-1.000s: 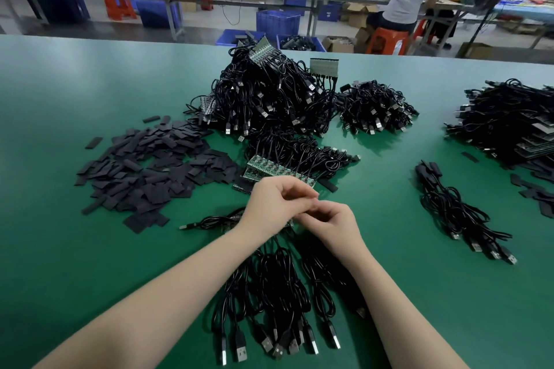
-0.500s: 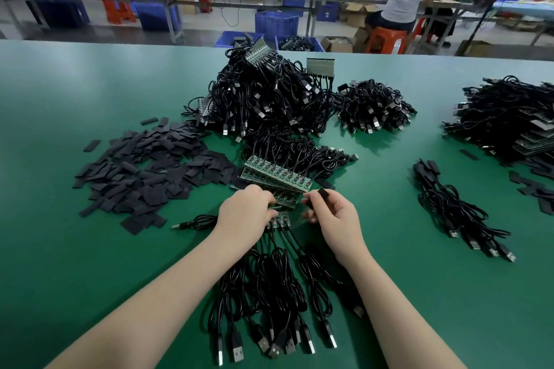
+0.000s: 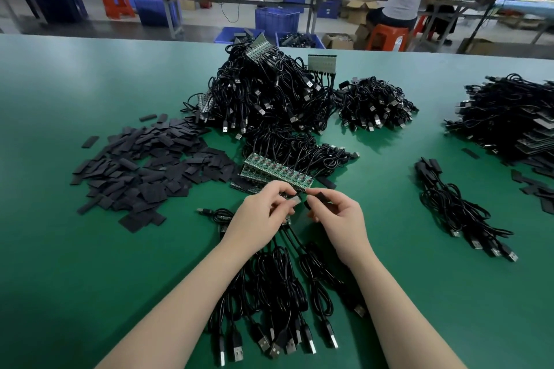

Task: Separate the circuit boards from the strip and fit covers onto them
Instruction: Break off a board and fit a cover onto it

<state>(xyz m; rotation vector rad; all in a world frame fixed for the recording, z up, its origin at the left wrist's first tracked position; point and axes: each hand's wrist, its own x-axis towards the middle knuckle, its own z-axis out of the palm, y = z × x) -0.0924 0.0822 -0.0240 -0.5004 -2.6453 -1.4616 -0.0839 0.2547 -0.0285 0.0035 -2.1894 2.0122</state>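
Since the earlier frame, left hand (image 3: 263,213) lifted, pinching small green circuit board (image 3: 295,198); right hand (image 3: 338,216) pinched flat black cover sleeve (image 3: 320,198) beside it, nearly touching, above green worktop (image 3: 90,263).

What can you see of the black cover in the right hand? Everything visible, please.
The black cover is a small, flat, matte black sleeve-like piece, seemingly of the same kind as the loose pile at the left. The right hand pinches it between thumb and fingertips, lifted off the green table, tilted, next to the small circuit board pinched in the left hand. It is not yet on the board; whether they touch is unclear.
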